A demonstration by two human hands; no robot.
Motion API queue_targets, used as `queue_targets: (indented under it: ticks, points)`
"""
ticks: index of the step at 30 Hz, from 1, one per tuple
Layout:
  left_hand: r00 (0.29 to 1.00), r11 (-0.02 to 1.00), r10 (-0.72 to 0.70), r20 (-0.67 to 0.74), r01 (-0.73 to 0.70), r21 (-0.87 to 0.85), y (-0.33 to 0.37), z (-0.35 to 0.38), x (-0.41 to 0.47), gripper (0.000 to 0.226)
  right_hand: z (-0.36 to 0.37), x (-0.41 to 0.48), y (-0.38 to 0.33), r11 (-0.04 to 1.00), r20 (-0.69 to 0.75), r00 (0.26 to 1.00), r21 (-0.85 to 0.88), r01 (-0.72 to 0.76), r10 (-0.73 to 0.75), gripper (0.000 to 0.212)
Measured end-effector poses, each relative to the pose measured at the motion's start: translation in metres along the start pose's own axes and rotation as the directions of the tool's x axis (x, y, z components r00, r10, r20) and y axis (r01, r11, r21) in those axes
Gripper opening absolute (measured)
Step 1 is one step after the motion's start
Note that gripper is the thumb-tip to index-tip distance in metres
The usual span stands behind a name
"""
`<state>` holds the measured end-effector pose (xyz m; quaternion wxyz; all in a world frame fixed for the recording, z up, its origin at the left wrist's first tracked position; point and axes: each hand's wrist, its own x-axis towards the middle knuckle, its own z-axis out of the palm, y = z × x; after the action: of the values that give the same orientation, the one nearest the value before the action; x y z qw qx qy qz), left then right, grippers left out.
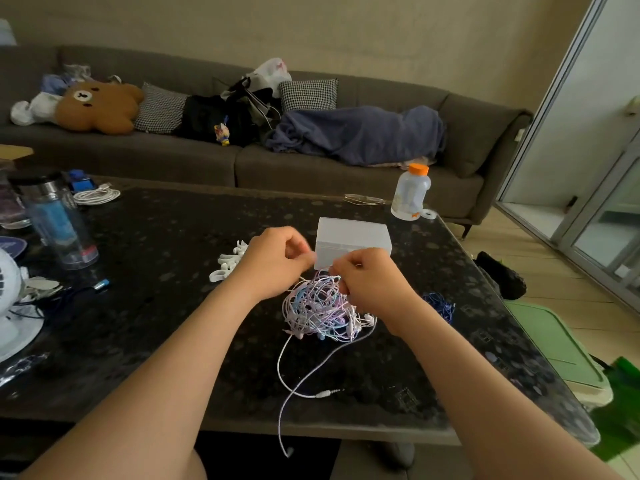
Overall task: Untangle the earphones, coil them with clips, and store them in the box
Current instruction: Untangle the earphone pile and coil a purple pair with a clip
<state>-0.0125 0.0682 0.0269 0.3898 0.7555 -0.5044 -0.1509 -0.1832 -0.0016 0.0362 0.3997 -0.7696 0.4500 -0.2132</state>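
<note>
A tangled heap of white, pink and blue earphone cords (317, 311) lies on the dark table (156, 271). My right hand (372, 282) pinches cords at the top right of the heap. My left hand (277, 263) is curled just above the heap's left side and seems to pinch a strand. One loose cord with a jack plug (327, 394) trails toward the front edge and hangs over it. A frosted white box (353, 242) stands closed right behind my hands. White clips (228, 263) lie left of my left hand. A dark blue cord bundle (441, 304) lies to the right.
A bottle with an orange cap (412, 192) stands at the far right corner. Tumblers (57, 220), a white cable coil (97, 195) and a small fan (14, 306) crowd the left side. A sofa (242, 157) runs behind the table; a green bin (554, 344) sits right.
</note>
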Motion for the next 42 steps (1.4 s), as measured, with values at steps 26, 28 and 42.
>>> queue_targets:
  ticks: [26, 28, 42]
  points:
    - [0.784, 0.975, -0.204, 0.586, 0.215, 0.052, -0.011, 0.012, -0.003, 0.064, -0.002, 0.014, 0.017, 0.726, 0.089, 0.989, -0.672, 0.146, -0.116, 0.026]
    - [0.772, 0.985, -0.159, 0.615, 0.163, 0.05, -0.01, 0.012, -0.004, 0.083, -0.003, 0.015, 0.02, 0.721, 0.149, 0.984, -0.672, 0.17, -0.093, 0.021]
    - [0.89, 0.997, -0.006, 0.456, 0.041, -0.068, -0.011, 0.018, 0.006, 0.054, -0.001, 0.024, 0.04, 0.703, 0.305, 0.951, -0.664, 0.255, -0.057, 0.036]
